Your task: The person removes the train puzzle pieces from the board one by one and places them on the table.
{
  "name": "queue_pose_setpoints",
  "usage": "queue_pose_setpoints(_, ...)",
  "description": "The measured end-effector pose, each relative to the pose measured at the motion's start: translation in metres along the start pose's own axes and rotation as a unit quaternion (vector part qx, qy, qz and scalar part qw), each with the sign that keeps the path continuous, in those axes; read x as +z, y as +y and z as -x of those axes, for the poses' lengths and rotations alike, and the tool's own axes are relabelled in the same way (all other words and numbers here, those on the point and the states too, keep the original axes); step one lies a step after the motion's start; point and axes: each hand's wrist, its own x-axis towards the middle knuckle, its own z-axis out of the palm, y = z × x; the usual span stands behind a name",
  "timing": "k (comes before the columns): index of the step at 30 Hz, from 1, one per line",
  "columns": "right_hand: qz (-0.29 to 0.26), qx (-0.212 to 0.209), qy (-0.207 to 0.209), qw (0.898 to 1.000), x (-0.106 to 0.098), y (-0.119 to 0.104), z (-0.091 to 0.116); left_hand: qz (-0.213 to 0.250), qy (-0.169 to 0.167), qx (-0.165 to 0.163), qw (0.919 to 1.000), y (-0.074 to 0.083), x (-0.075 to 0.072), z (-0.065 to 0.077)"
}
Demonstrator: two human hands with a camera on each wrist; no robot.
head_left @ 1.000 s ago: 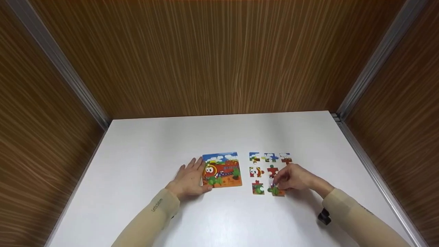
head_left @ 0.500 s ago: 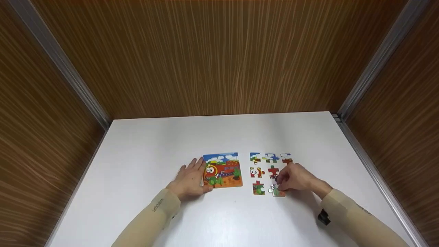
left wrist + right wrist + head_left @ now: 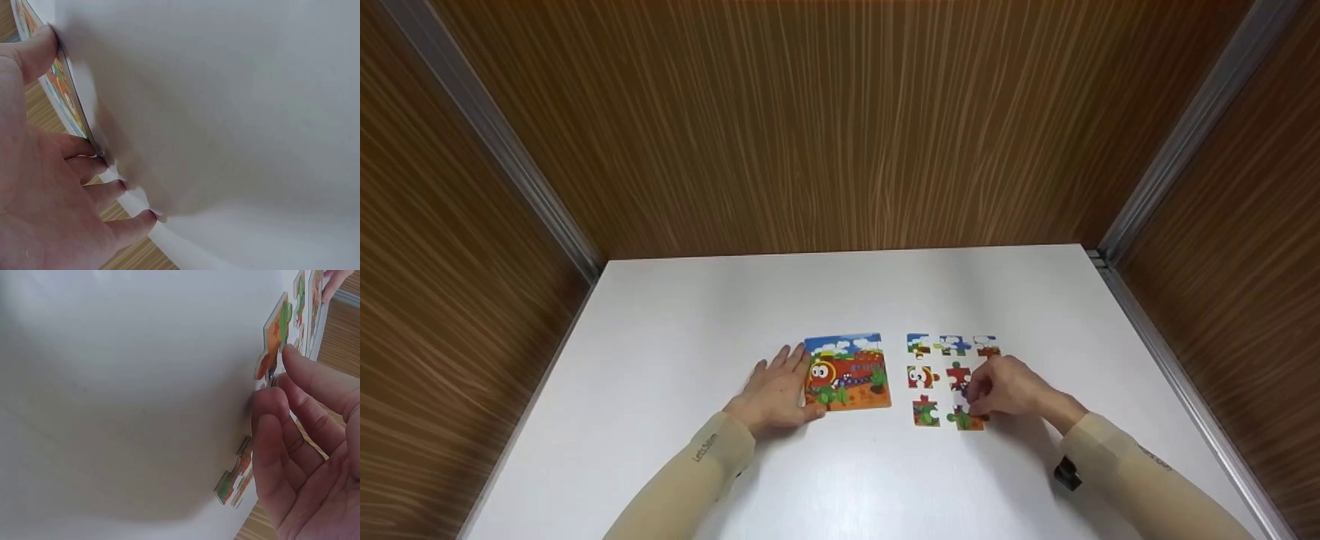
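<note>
In the head view my left hand (image 3: 771, 394) lies flat, fingers spread, at the left side of a square train picture (image 3: 847, 371). Its thumb and fingertips touch the picture's edge in the left wrist view. My right hand (image 3: 1011, 386) has curled fingers and pinches the upper edge of the bottom middle jigsaw puzzle piece (image 3: 969, 421), orange with a green plant. In the right wrist view the thumb meets that puzzle piece (image 3: 274, 332), which appears to lie on the table. The middle puzzle piece (image 3: 958, 376) sits just above; fingers partly cover the right side.
Several other puzzle pieces lie in spaced rows, including an eye piece (image 3: 919, 377), a bottom left piece (image 3: 925, 412) and a top middle piece (image 3: 952, 345). The white table (image 3: 810, 480) is enclosed by wood-grain panels (image 3: 840, 127) at back and sides.
The bottom middle piece looked shiny and pale half a second ago and now shows its colours. My right hand has shifted only slightly around it. My left hand keeps its place.
</note>
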Motion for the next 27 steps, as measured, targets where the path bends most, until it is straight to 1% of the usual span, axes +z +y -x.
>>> queue_pose_setpoints(5, 0.007, -0.004, 0.006, 1.000, -0.002, -0.004, -0.003, -0.002, 0.002, -0.001, 1.0000, -0.001, 0.001, 0.000)
queue_pose_setpoints(10, -0.002, -0.008, 0.017, 1.000, -0.001, -0.012, -0.008, 0.004, -0.002, -0.003, 1.0000, -0.001, 0.000, 0.001)
queue_pose_setpoints(17, -0.005, -0.049, 0.032, 0.998, 0.002, -0.029, -0.017, -0.001, 0.002, 0.007, 1.0000, -0.001, 0.000, -0.001)
queue_pose_setpoints(20, -0.006, -0.060, 0.033, 0.998, 0.005, -0.035, -0.021, 0.001, -0.001, 0.004, 1.0000, -0.001, 0.000, -0.001)
queue_pose_setpoints(27, -0.010, -0.106, 0.028, 0.994, 0.010, -0.049, -0.031, 0.003, -0.003, -0.001, 1.0000, -0.001, 0.000, 0.000)
